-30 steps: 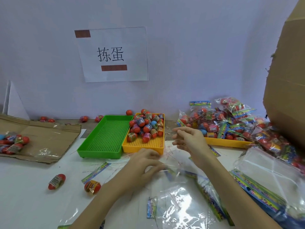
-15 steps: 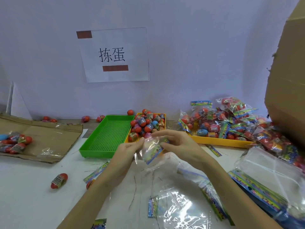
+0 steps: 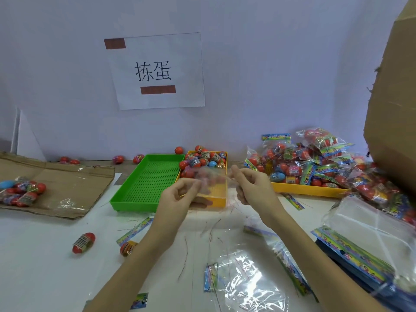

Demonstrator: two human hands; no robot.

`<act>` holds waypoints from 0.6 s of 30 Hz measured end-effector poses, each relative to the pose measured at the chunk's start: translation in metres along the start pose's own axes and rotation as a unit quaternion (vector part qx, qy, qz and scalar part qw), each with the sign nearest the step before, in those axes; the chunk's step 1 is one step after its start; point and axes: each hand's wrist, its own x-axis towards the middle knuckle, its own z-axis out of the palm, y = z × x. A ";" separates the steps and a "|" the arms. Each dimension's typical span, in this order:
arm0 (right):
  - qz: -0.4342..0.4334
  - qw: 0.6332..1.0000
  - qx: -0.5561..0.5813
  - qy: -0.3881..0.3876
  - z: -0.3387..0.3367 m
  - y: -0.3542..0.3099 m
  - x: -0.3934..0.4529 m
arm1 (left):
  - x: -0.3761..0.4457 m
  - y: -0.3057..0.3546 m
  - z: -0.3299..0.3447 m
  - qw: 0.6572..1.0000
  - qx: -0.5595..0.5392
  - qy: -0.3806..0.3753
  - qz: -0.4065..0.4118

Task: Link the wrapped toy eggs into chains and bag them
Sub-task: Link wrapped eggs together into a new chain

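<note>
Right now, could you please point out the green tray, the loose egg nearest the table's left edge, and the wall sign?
green tray (image 3: 147, 181), head view, on its perforated floor.
loose egg (image 3: 83, 242), head view, on its label band.
wall sign (image 3: 155, 72), head view, on the printed characters.

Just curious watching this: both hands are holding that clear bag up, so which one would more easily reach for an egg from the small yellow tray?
Probably the left hand. It hovers directly over the near edge of the small yellow tray of loose eggs, while the right hand sits beside it, nearer the bagged pile. Both pinch the clear bag.
</note>
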 end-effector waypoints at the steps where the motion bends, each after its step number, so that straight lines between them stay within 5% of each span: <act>1: -0.011 0.999 -0.028 -0.013 0.000 0.000 0.000 | 0.002 -0.001 -0.002 0.999 -0.026 0.017 -0.020; 4: -0.033 0.991 -0.120 -0.051 0.002 0.001 -0.002 | 0.005 -0.002 -0.007 0.994 -0.081 0.030 -0.063; 12: -0.027 0.978 -0.132 -0.157 -0.002 -0.002 -0.004 | 0.009 0.008 -0.011 0.977 -0.164 0.044 -0.132; 16: -0.015 0.956 -0.212 -0.203 -0.011 -0.002 -0.002 | 0.006 0.006 -0.012 0.985 -0.091 0.096 -0.111; 18: -0.023 0.956 -0.251 -0.148 -0.012 -0.002 -0.001 | 0.005 0.005 -0.014 0.991 -0.042 0.089 -0.091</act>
